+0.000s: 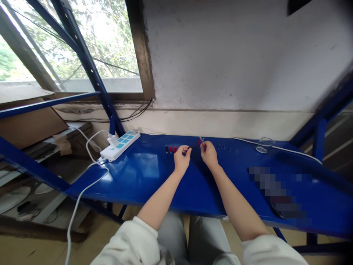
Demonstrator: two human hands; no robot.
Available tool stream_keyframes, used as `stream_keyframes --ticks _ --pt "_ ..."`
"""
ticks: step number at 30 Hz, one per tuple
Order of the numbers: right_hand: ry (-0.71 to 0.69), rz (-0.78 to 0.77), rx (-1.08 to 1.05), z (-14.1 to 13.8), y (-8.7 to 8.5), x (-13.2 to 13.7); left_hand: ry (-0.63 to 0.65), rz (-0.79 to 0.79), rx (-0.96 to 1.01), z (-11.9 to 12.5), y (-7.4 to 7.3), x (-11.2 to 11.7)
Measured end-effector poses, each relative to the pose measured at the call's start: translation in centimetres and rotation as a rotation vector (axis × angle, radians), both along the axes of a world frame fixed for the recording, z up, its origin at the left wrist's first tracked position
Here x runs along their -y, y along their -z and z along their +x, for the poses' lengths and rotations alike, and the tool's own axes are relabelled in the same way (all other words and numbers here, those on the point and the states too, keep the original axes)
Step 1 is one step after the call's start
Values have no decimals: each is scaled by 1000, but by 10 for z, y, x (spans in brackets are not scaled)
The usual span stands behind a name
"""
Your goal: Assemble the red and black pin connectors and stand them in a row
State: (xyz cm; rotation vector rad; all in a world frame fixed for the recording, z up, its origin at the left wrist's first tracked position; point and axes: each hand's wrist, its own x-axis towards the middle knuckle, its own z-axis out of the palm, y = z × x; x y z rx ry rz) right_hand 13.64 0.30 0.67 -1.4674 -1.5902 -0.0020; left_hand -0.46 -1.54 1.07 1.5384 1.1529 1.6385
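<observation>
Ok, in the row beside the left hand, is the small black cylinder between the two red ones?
No, the black cylinder is at the row's outer end, farther from the left hand than both red cylinders.

A: What's worn on top?
B: 2 off-white sleeves [135, 241], thick, creased, ending near the elbows; the forearms [162, 202] are bare.
A: And the hands?
B: The left hand [181, 159] and right hand [210, 155] are both bare.
A: And below?
B: Grey trousers [171, 232], both legs partly in view.

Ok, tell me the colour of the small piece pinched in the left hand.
The small piece looks black, best seen in the head view.
</observation>
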Motion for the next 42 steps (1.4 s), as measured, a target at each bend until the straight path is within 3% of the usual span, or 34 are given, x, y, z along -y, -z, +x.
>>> stream_keyframes --ticks 3,8,21,29,37,42 --pt "-12 95 -261 -1 -7 1 32 -52 64 -1 1 -2" --pt "-79 58 -517 0 -13 4 65 -94 120 -2 -1 -2" --pt "-242 -20 -663 7 -3 -7 128 -134 204 -1 4 -7" --pt "-264 -3 -631 9 -5 -6 120 -167 229 -1 3 -6" --pt "-447 -182 -851 4 -10 -3 234 -240 327 -3 -5 -4" --pt "-552 -276 -843 -3 -14 3 294 -218 276 -2 -2 -5"
